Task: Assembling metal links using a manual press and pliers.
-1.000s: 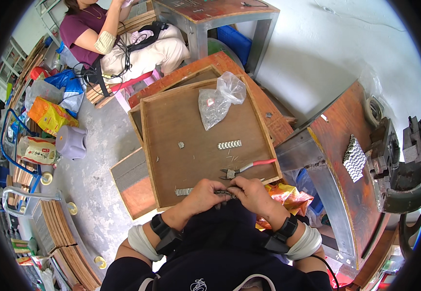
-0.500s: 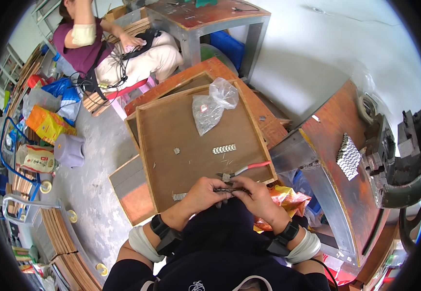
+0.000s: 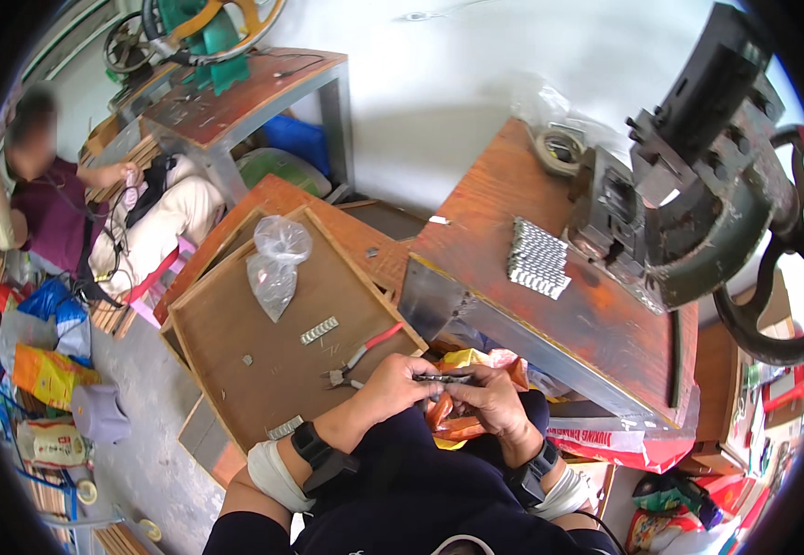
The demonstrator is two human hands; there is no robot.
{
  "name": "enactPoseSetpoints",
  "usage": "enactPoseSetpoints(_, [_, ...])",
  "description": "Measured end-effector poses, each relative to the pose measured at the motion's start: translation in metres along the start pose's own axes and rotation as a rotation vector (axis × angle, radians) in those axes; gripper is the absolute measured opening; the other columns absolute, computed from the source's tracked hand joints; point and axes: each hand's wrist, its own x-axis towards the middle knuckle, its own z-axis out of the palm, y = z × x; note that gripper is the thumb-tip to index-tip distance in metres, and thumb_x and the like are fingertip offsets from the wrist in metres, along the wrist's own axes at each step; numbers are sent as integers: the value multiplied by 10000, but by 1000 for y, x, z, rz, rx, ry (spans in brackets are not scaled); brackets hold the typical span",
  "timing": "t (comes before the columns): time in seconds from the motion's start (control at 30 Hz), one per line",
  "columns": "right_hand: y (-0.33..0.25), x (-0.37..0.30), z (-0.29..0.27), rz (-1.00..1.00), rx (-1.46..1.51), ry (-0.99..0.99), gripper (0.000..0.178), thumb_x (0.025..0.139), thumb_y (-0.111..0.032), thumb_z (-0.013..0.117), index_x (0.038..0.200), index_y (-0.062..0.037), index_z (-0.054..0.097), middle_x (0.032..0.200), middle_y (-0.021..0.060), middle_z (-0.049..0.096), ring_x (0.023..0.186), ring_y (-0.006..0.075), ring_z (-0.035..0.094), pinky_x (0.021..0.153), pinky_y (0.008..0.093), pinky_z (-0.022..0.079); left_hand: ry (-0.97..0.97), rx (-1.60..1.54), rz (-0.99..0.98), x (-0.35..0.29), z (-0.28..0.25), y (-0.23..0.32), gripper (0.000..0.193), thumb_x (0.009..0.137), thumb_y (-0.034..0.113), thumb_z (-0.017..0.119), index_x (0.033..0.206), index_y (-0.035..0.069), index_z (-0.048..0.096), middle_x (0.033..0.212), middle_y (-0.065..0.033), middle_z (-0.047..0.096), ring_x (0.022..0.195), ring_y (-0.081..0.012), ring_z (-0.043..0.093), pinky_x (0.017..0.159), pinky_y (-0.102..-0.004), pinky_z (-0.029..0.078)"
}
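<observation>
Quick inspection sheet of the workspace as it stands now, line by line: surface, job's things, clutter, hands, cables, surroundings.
Surface: shallow wooden tray in front of the person's lap; rust-stained workbench to the right.
Job's things: thin dark metal strip held between both hands; red-handled pliers lying on the tray's near edge.
Clutter: clear plastic bag and short rows of small metal pieces on the tray; block of metal pieces on the bench.
Hands: left hand and right hand both pinch the strip.
Cables: nothing seen.
Surroundings: heavy hand press on the bench; seated person at far left; coloured bags on the floor.
</observation>
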Motion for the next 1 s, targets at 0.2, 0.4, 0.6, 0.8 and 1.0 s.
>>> enactPoseSetpoints(0.2, [-9, -11, -13, -188, -223, 288, 170, 808, -73, 656, 942, 32, 661, 750, 24, 641, 641, 48, 564, 591, 189, 454, -31, 58, 89, 36, 21, 10, 104, 811, 42, 648, 883, -32, 638, 699, -57, 630, 561, -75, 576, 502, -223, 459])
enactPoseSetpoints(0.4, [-11, -13, -28, -215, -44, 282, 148, 811, -36, 640, 922, 61, 635, 764, 55, 626, 641, 88, 569, 592, 202, 458, -209, -328, -56, 47, 20, 13, 109, 843, 50, 605, 930, -9, 576, 859, -83, 668, 645, -90, 580, 543, -203, 421])
enactPoseSetpoints(0.6, [-7, -11, -40, -234, 280, 184, 120, 818, -8, 621, 913, 64, 610, 744, 66, 609, 621, 102, 546, 566, 215, 444, -192, -566, -166, 53, 36, 11, 178, 833, 56, 623, 992, -24, 610, 859, -99, 664, 699, -117, 596, 632, -232, 471])
enactPoseSetpoints(0.8, [-11, -10, -43, -178, 255, 230, 100, 824, -39, 624, 881, 40, 602, 683, 39, 590, 589, 84, 523, 536, 205, 420, -133, -546, -143, 55, 42, 7, 126, 844, 65, 617, 948, -8, 617, 822, -75, 657, 669, -109, 596, 575, -220, 452])
enactPoseSetpoints(1.0, [-2, -7, -52, -162, 255, 182, 116, 829, -89, 633, 827, 26, 615, 634, 16, 561, 539, 69, 495, 495, 192, 392, -127, -280, -14, 57, 46, 9, 67, 881, 74, 575, 897, 16, 605, 750, -22, 638, 584, -52, 556, 499, -177, 402])
